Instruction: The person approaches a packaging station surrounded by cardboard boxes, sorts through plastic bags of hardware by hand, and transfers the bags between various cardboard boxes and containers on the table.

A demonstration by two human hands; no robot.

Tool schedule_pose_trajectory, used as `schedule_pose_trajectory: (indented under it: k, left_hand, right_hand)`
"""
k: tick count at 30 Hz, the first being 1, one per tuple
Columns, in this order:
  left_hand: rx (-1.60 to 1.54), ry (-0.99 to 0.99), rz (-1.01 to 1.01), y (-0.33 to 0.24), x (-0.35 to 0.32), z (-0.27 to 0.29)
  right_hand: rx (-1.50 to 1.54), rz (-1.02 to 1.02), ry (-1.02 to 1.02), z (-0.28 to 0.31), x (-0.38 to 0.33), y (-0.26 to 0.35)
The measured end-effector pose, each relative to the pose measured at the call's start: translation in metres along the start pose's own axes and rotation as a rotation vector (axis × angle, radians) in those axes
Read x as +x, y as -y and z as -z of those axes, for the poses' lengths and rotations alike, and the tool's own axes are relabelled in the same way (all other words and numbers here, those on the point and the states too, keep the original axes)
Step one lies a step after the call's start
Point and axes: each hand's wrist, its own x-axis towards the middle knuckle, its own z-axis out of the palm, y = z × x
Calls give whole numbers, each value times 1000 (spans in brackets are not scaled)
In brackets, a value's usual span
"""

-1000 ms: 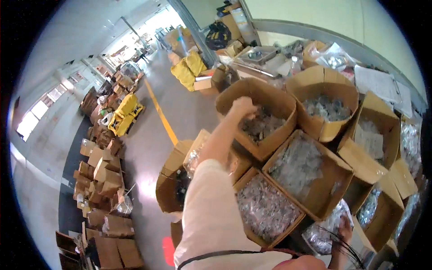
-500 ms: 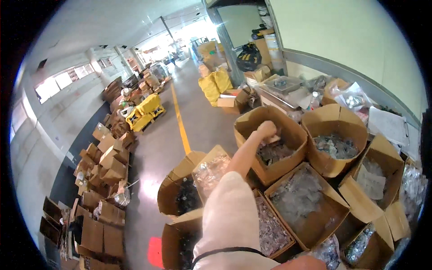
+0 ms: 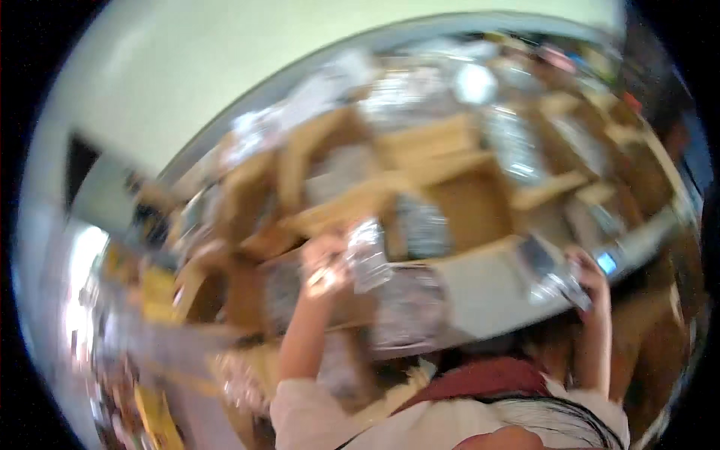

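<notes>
Head view: heavily motion-blurred, so only coarse shapes can be read.
Wall (image 3: 225, 82): pale green, filling the upper left, with a grey band along its foot.
Cardboard boxes (image 3: 465, 195): many open brown boxes packed close together across the middle, most filled with clear shiny packets; the contents are too smeared to tell apart.
Left hand (image 3: 324, 262): raised over the boxes and closed around a clear plastic packet (image 3: 367, 255), which stands up just right of the knuckles.
Right hand (image 3: 589, 274): lifted at the right, fingers curled around a small dark device with a lit blue screen (image 3: 606, 262), with what looks like crinkled clear wrap (image 3: 551, 285) bunched beside it; whether the wrap is gripped I cannot tell.
Risk: the slick packet seems pinched only at its lower end, so a quick swing could let it slide out and fall into the wrong box; with the right hand full, the device could also slip.
</notes>
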Motion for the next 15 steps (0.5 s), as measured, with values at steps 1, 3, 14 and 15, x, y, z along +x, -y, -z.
schedule_pose_trajectory:
  k: [1, 3, 14, 15]
  left_hand:
    - [-400, 104, 292, 5, 5, -46]
    - [-849, 324, 736, 18, 21, -135]
    - [-9, 665, 1000, 128, 51, -550]
    - [371, 674, 662, 157, 46, -562]
  right_hand:
    - [46, 41, 66, 31, 0, 4]
    - [135, 78, 124, 99, -12, 23]
    - [-609, 505, -239, 305, 72, 113]
    - [-815, 563, -296, 321, 91, 91]
